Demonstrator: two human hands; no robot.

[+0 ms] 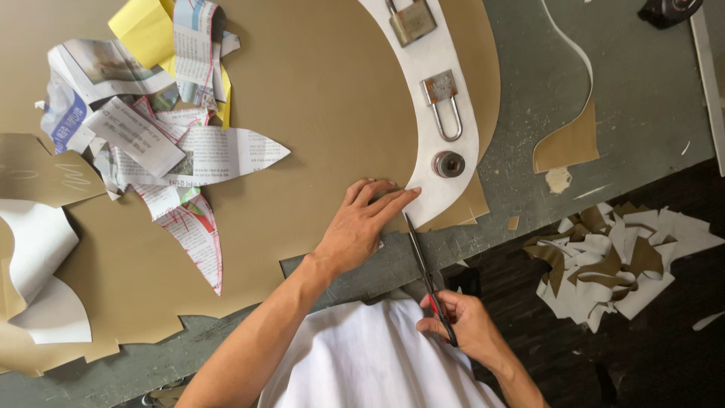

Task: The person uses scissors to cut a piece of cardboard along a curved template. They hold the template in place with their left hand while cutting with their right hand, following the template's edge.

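The white curved template [434,121] serves as the landmark: it lies on the olive-tan sheet [317,136], which is spread over the grey table [649,98]. Two padlocks [442,102] and a round metal weight [448,164] rest on the template and pin it down. At the template's lower tip, the left hand [355,230] lies flat on the sheet with fingers extended and pressed down, gripping nothing. Just below that tip, the right hand [464,321] has its fingers clenched through the handles of the scissors [427,268], whose blades point up toward the template's lower end and meet the sheet edge there. Judging from the layout, cutting along the template's lower end is just starting; the sheet along the template's inner curve looks uncut, while a narrow margin of sheet shows along its outer edge. The sheet is smooth and matte, with jagged cut contours at its lower left border. Well to the left of the template lie newspaper patterns [189,151] and a yellow paper [143,26]. To the right of the template sits a curved offcut strip [570,140], and below it, on the dark floor, a heap of scraps [619,261].
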